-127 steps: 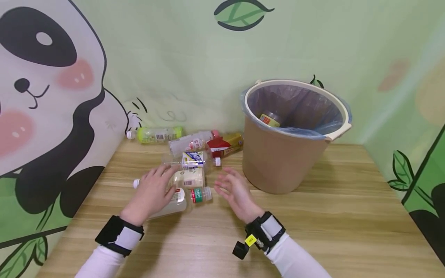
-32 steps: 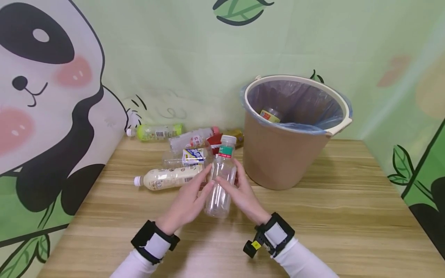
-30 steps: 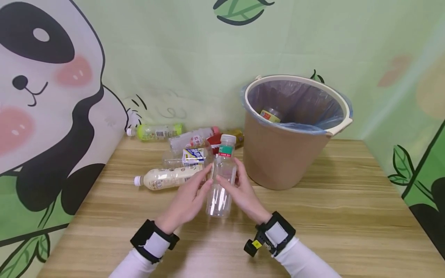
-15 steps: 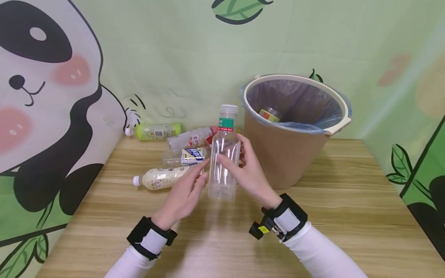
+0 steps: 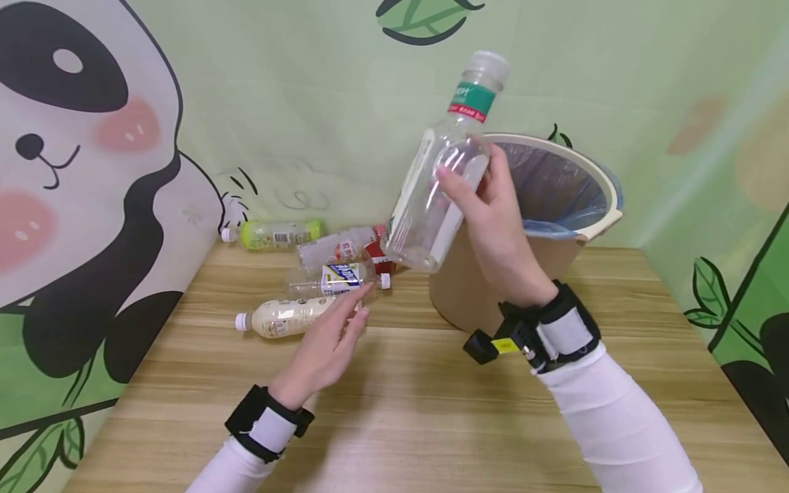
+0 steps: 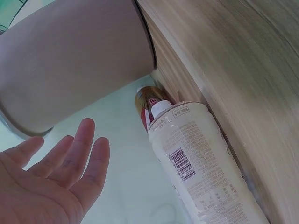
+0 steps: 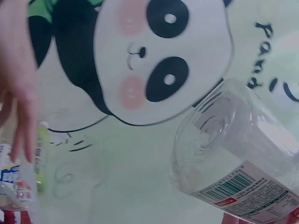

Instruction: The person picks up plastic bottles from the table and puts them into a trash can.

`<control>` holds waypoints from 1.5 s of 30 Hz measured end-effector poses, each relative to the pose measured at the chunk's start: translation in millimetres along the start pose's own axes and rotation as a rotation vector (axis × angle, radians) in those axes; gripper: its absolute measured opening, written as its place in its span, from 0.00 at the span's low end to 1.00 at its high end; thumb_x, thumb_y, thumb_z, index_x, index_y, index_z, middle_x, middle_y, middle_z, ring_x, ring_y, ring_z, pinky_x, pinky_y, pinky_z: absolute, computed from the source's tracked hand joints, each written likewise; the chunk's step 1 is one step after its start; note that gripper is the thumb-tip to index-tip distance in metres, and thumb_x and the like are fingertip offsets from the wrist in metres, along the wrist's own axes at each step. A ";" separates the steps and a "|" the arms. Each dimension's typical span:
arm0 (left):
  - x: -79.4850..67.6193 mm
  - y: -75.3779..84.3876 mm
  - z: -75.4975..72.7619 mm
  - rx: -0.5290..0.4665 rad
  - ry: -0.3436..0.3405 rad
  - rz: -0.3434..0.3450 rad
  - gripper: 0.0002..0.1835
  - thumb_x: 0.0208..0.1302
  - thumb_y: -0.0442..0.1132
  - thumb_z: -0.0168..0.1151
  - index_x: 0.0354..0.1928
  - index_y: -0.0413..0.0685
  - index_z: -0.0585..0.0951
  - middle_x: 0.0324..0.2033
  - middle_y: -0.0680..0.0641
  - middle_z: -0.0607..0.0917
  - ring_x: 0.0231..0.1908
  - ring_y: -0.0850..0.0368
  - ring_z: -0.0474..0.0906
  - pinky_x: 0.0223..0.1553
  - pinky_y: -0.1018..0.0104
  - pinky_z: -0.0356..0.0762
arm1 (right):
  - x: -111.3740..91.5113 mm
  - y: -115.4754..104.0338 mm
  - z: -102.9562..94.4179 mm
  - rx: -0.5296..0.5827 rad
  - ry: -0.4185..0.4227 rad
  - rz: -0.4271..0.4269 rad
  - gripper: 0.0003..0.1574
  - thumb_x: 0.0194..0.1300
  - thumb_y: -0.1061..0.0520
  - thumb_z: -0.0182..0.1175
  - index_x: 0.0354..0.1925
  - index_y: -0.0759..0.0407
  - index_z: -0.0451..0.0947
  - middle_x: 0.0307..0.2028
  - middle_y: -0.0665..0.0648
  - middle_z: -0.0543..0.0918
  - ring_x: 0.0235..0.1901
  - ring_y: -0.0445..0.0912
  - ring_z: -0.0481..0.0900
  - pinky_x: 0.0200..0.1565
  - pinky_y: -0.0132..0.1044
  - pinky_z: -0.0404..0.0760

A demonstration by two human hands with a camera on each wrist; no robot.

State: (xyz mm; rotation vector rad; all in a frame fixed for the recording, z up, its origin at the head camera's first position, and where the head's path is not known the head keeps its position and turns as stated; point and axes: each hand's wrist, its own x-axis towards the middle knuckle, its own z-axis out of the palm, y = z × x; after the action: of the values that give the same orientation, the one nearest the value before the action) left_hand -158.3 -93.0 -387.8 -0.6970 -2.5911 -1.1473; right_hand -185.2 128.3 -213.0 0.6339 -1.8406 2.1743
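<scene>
My right hand (image 5: 502,236) grips a clear plastic bottle (image 5: 425,198) with a white cap and a green-and-red neck band. Raised well above the table, the bottle leans with its cap up to the right and overlaps the bin's left side. Its base and barcode label (image 7: 238,186) show in the right wrist view. My left hand (image 5: 323,349) holds nothing, its fingers extended, and partly hides a cream-coloured drink bottle (image 5: 283,318) with a white cap. In the left wrist view, that hand (image 6: 51,186) is apart from the cream bottle (image 6: 201,168).
A brown bin (image 5: 471,291) with a blue-tinted liner stands at the back right. Left of it lie a clear bottle with a blue-and-white label (image 5: 340,279), a pink-capped bottle (image 5: 333,250), a green-tinted bottle (image 5: 280,234) and a red package (image 5: 379,257).
The clear bottle, lying on the table at first, was taken up between both hands. My right hand has since carried it up and right, tilting it. My left hand has stayed behind, nearly still.
</scene>
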 end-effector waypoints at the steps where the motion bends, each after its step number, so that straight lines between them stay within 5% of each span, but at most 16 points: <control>1: 0.0 -0.2 0.3 0.001 -0.003 -0.003 0.26 0.75 0.52 0.37 0.71 0.55 0.61 0.64 0.48 0.70 0.47 0.55 0.76 0.48 0.56 0.77 | 5.4 -4.1 -4.6 0.036 0.027 0.018 0.35 0.68 0.59 0.53 0.68 0.55 0.50 0.62 0.59 0.64 0.59 0.51 0.66 0.60 0.50 0.69; 9: -0.7 -2.9 3.4 0.003 -0.021 -0.007 0.26 0.75 0.53 0.37 0.71 0.58 0.60 0.63 0.48 0.70 0.48 0.55 0.76 0.47 0.55 0.77 | 36.9 -18.2 -44.9 0.211 0.291 0.093 0.39 0.65 0.55 0.59 0.65 0.46 0.48 0.62 0.55 0.64 0.58 0.48 0.65 0.62 0.44 0.64; 15: -1.3 -3.9 6.3 0.011 -0.021 -0.013 0.26 0.74 0.54 0.38 0.71 0.58 0.60 0.65 0.47 0.69 0.49 0.55 0.76 0.49 0.54 0.76 | 45.4 -11.4 -64.1 -0.006 0.399 0.150 0.45 0.63 0.52 0.61 0.64 0.42 0.40 0.57 0.55 0.61 0.56 0.47 0.65 0.62 0.40 0.61; 20: -1.1 -4.1 7.4 0.012 -0.028 -0.016 0.27 0.74 0.55 0.38 0.70 0.55 0.61 0.65 0.47 0.68 0.50 0.53 0.75 0.51 0.53 0.75 | 46.5 -1.8 -69.8 -0.179 0.377 0.179 0.46 0.64 0.54 0.59 0.65 0.46 0.37 0.59 0.55 0.61 0.58 0.47 0.65 0.62 0.40 0.63; 26: -0.7 -5.2 8.4 0.011 -0.034 -0.007 0.27 0.75 0.54 0.38 0.70 0.52 0.62 0.64 0.47 0.70 0.48 0.54 0.76 0.48 0.54 0.77 | 44.7 4.6 -71.5 -0.237 0.320 0.244 0.47 0.66 0.55 0.56 0.68 0.47 0.34 0.63 0.58 0.56 0.61 0.50 0.62 0.65 0.45 0.61; 31: -0.3 -5.2 9.0 0.010 -0.015 0.005 0.27 0.74 0.53 0.39 0.70 0.52 0.63 0.58 0.49 0.74 0.39 0.60 0.75 0.40 0.61 0.78 | 42.9 4.1 -70.0 -0.334 0.366 0.262 0.43 0.67 0.56 0.51 0.70 0.48 0.38 0.61 0.53 0.52 0.57 0.44 0.57 0.60 0.37 0.63; 39: -0.4 -4.1 8.0 0.020 -0.007 0.012 0.26 0.74 0.52 0.40 0.69 0.51 0.64 0.54 0.50 0.75 0.37 0.61 0.74 0.39 0.61 0.77 | 36.0 1.9 -63.5 -0.271 0.334 0.144 0.29 0.67 0.64 0.47 0.65 0.54 0.55 0.53 0.55 0.63 0.52 0.46 0.66 0.58 0.40 0.71; 45: 0.6 -6.3 6.0 0.013 -0.009 0.007 0.25 0.74 0.52 0.41 0.68 0.52 0.65 0.56 0.49 0.75 0.39 0.60 0.75 0.37 0.64 0.78 | 20.3 2.9 -55.2 -0.205 0.259 0.024 0.16 0.66 0.67 0.49 0.52 0.63 0.71 0.44 0.60 0.75 0.42 0.49 0.78 0.45 0.34 0.80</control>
State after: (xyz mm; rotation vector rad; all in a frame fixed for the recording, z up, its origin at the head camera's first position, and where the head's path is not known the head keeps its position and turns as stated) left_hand -162.0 -92.0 -395.6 -0.7097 -2.5989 -1.1267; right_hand -214.3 179.5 -212.9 0.2755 -1.9018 1.9404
